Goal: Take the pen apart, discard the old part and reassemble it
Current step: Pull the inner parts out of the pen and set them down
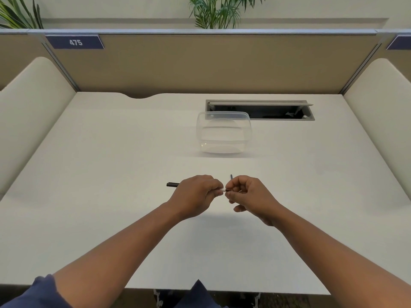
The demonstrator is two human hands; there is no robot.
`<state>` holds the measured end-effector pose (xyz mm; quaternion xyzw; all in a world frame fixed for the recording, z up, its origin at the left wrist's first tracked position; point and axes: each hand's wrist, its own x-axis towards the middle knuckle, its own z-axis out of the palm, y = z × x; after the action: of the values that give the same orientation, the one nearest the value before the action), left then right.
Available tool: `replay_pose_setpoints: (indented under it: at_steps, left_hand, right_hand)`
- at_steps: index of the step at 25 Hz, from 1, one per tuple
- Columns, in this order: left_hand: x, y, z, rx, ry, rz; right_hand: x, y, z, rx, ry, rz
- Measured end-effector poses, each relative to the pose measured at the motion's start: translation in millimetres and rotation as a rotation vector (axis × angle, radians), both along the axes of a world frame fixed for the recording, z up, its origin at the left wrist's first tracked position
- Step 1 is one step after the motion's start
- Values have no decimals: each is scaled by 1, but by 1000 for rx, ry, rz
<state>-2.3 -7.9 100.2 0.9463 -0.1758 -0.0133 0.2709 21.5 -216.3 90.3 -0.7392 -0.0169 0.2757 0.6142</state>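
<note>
White desk (111, 174) fills the head view, w/ tan cubicle panels (222, 63) on three sides, a blue tag reading 475 (75, 42) top left, and plant fronds (213, 12) above the back panel. Open cable tray (260, 110) is cut into the desk at the rear, right of centre. Clear plastic tub (223, 132) stands just in front of it, its far rim overlapping the tray's left end; nothing visible inside.

Both hands are up near desk centre, close together, fingertips nearly touching. Left hand (195, 196) is curled shut around the pen (173, 184): black barrel sticks out to the left past the knuckles, and a white bit shows at the thumb side. Right hand (251, 196) has thumb and forefinger pinched together on a small dark end piece (228, 190) right at the pen's near end; can't tell if that piece is joined to the barrel or already apart. Thin dark sliver (231, 176) pokes up above the right hand's fingers — too small to tell what it is.

Bare forearms; dark blue sleeve (40, 292) at bottom left.
</note>
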Motion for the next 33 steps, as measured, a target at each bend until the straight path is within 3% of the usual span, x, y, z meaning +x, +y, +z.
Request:
replay_pose_setpoints:
  at_steps: [11,15,19,24,30,33]
  left_hand:
    - [2,-2,-1,-28,-12,4]
    - [3,-4,1,-36,-8,2]
    - [3,-3,2,-44,4,10]
    - [1,-4,2,-73,54,9]
    - [-1,-3,3,-59,32,10]
    - [-3,-3,4,-51,40,-10]
  right_hand:
    - [1,1,4,-16,30,16]
    - [3,-1,3,-11,-42,12]
    - [4,1,3,6,39,2]
    - [4,-2,1,10,-51,14]
    - [3,-3,2,105,72,6]
    - [1,-4,1,70,-4,-2]
